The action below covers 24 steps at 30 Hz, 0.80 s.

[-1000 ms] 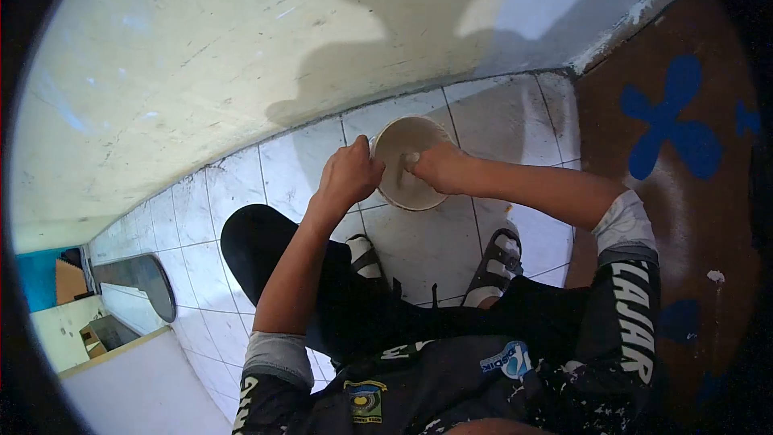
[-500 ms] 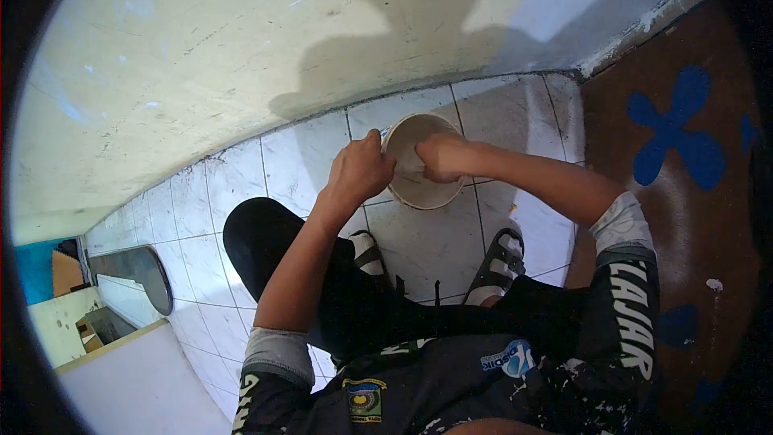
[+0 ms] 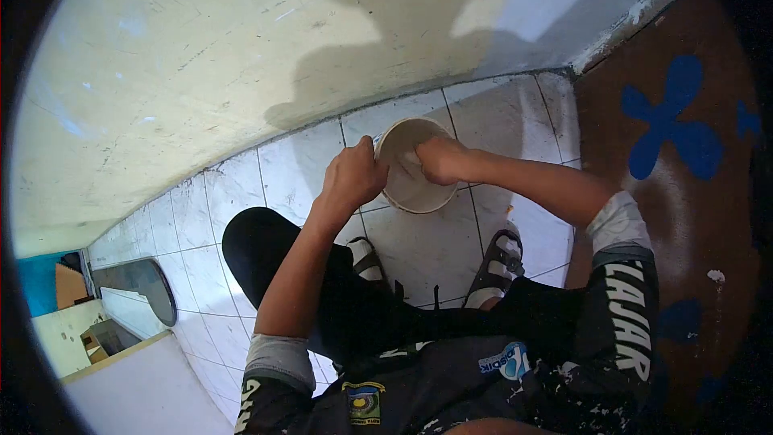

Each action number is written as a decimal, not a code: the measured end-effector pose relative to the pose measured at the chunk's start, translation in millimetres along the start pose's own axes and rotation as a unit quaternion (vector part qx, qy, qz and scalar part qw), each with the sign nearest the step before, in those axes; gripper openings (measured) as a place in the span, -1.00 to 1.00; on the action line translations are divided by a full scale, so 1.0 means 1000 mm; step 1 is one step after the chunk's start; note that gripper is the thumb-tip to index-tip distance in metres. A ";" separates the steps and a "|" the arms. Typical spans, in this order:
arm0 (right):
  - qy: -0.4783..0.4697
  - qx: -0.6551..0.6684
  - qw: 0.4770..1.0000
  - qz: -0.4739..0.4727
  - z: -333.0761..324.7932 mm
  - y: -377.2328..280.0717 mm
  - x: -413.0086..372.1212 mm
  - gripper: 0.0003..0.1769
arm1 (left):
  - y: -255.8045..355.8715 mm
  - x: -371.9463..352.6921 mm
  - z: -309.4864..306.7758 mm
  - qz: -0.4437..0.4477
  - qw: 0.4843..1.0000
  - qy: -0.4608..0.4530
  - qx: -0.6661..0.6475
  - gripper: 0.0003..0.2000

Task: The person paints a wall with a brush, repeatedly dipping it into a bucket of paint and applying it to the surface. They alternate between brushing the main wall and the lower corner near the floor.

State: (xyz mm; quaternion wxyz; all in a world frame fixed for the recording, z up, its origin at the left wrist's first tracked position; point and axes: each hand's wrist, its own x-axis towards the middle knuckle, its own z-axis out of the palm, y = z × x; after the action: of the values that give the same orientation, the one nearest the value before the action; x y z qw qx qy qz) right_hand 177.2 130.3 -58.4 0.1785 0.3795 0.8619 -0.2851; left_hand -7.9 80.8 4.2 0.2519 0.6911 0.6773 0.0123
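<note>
A small whitish bucket stands on the floor tiles in front of me, its inside smeared with pale material. My left hand is closed on its left rim, thumb towards the opening. Down inside the bucket is my right hand, fingers curled. A pale streak shows beside those fingers, but I cannot make out whether it is a tool or the bucket's contents.
A scuffed cream wall rises beyond the bucket. To the right lies a brown surface with blue petal shapes. My sandalled feet are on the white tiles, and a dark rounded object is at the far left.
The view has shifted slightly. My right hand has moved a little within the bucket, and my left hand still holds the rim.
</note>
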 end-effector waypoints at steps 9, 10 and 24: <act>0.149 0.006 0.982 -0.119 -0.027 0.008 -0.084 -0.54 | -0.011 0.003 -0.002 -0.036 0.999 0.011 0.019 -0.75; 0.148 0.005 0.982 -0.119 -0.022 0.012 -0.086 -0.54 | -0.011 0.003 -0.002 -0.048 0.999 0.008 0.021 -0.77; 0.211 0.092 0.969 -0.088 -0.007 0.046 -0.089 -0.63 | -0.017 0.011 -0.001 -0.048 0.997 0.037 0.055 -0.80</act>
State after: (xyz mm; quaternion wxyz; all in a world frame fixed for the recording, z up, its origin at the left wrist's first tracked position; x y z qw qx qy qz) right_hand 269.4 110.7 -22.5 -0.0690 0.3681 0.8803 -0.2912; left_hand -23.3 91.2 -4.4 0.1891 0.6693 0.7184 -0.0117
